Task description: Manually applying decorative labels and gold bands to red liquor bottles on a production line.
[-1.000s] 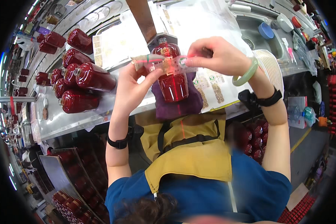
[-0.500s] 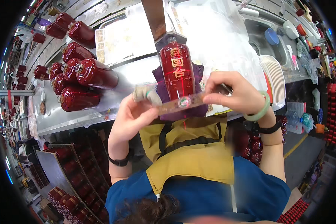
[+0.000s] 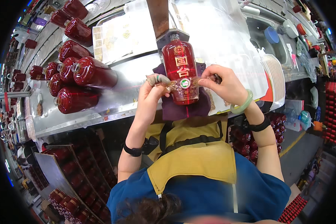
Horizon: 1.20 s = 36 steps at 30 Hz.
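A dark red glass bottle with gold characters lies on a purple cloth on the steel bench, its neck against a brown block. My left hand and my right hand each pinch one end of a clear label strip with a round white-and-green sticker, stretched across the bottle's lower body. The right wrist carries a pale green bangle. A black band sits on each wrist.
Several matching red bottles lie on their sides at the bench's left. Sheets of gold labels lie behind them. A sink with bowls is at the right, white trays beside it. More red bottles fill racks below.
The bottle was lifted between both hands a second ago; it now lies down on the cloth, and both hands have lowered the strip onto its lower body.
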{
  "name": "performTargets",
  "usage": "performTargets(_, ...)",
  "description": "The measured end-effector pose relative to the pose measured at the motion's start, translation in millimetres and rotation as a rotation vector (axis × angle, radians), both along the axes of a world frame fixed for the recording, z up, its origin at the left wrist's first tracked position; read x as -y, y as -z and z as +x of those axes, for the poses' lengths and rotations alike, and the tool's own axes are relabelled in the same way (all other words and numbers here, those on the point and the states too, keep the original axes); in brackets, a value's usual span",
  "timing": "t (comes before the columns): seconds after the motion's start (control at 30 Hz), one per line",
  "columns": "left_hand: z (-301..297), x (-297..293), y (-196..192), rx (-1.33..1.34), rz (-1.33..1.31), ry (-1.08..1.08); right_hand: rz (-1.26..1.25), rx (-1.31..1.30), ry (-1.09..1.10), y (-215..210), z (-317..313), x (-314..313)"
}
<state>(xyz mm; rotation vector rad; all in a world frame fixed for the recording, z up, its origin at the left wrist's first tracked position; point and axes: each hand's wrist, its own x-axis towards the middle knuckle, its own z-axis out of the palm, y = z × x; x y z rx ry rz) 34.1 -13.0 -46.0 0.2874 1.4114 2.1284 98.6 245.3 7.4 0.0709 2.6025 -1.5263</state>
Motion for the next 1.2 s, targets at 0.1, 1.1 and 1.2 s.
performTargets(0.1,0,2,-6,0.041,-0.013,-0.065,-0.048,-0.027,0.019,1,-5,3)
performTargets(1.1,-442,83,-204,-0.815,-1.528,-0.238,0.480,-0.895,-0.238,-87,-382,54)
performTargets(1.2,-502,59,-169,-0.832,-1.424,-0.224,0.714,-0.776,-0.253,-97,-415,61)
